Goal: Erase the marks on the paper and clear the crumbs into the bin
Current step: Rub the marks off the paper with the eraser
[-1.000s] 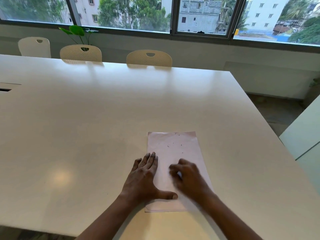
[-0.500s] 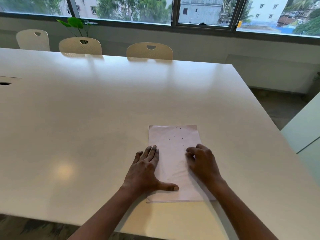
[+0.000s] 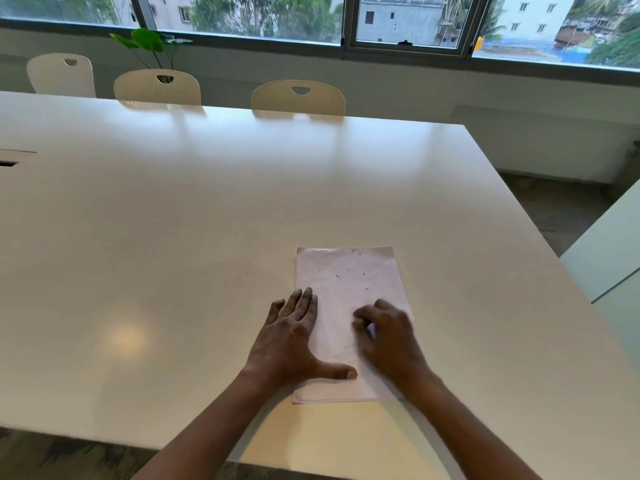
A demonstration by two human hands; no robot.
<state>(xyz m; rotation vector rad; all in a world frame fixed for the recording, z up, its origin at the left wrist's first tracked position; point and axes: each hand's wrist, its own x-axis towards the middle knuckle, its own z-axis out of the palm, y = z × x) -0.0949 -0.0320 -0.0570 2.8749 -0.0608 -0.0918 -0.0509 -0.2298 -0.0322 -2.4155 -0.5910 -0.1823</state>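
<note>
— What is the left hand (image 3: 287,341) doing?
— It lies flat, fingers straight, pinning the paper (image 3: 346,271) near the table's (image 3: 207,237) front edge. The right hand (image 3: 391,337), blurred, curls round a small pale eraser (image 3: 371,332), probably rubbing.

left hand (image 3: 294,337) flat, right hand (image 3: 393,341) pinching eraser (image 3: 371,331)

No text, label or number is readable anywhere, not even on the paper (image 3: 346,299).

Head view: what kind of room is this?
Probably an office meeting room: a large white table, matching chairs along its far side, and wide windows facing city buildings.
</note>
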